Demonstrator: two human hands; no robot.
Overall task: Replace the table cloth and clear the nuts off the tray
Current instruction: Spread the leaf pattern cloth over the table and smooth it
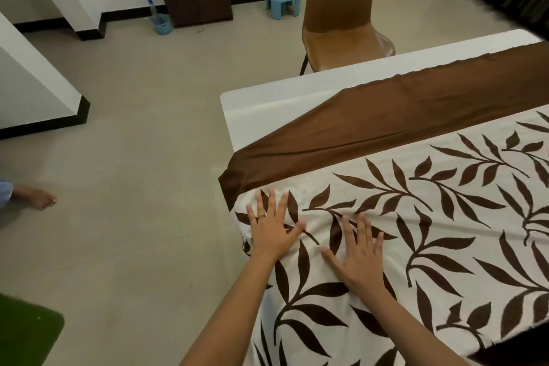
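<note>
Both hands [274,229] flat, fingers [361,227] spread

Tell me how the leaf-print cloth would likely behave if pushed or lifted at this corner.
Probably floppy: the leaf-print cloth drapes over the table edge and creases between the left hand and right hand pressing flat on it. Pushed, it would likely bunch rather than slide whole. Its brown band looks glossy, so perhaps slippery on that smooth table.

In the lower middle of the frame we see our two forearms, bare from the bottom edge up to the wrists. Our left hand [273,230] wears a thin gold-coloured ring [262,216] on its ring finger. Our right hand [360,254] is bare.
</note>
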